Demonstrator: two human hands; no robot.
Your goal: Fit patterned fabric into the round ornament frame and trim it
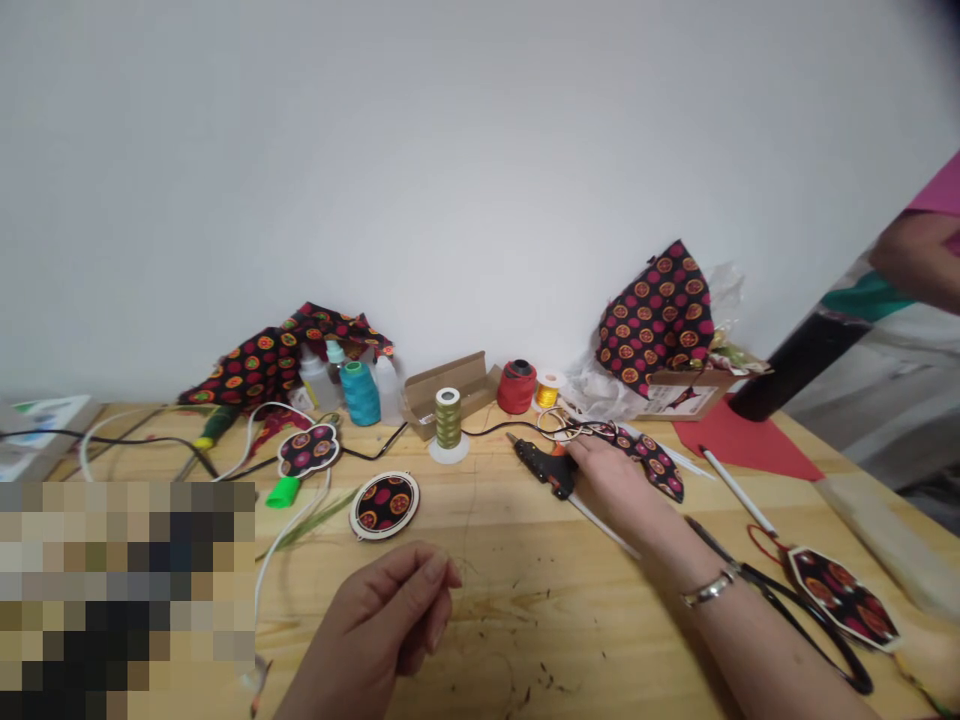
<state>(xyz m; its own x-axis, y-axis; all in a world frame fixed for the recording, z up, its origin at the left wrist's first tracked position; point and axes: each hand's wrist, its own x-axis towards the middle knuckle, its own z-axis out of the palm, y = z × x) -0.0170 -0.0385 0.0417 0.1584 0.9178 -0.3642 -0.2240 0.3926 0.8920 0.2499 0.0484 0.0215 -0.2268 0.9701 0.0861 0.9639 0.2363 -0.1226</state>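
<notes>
My left hand (397,610) hovers over the near part of the table, thumb pressed against curled fingers. Whatever the pinch holds, if anything, is too small to make out. My right hand (611,480) reaches far forward, beside the black glue gun (541,466) with its orange trigger and white glue stick. Its fingertips are close to thin wooden rings (556,424), and I cannot tell whether they grip anything. Ahead of my left hand lies a round fabric-covered ornament (385,506) with a pale rim. Behind it stands a spool of olive-green thread (448,420).
Along the wall are teal thread (361,394), red thread (517,387), an open cardboard box (457,385) and patterned fabric (660,315). Scissors (806,620) and an elongated ornament (844,598) lie at right. A white cable (274,550) runs at left. Another person's arm (919,258) shows at right.
</notes>
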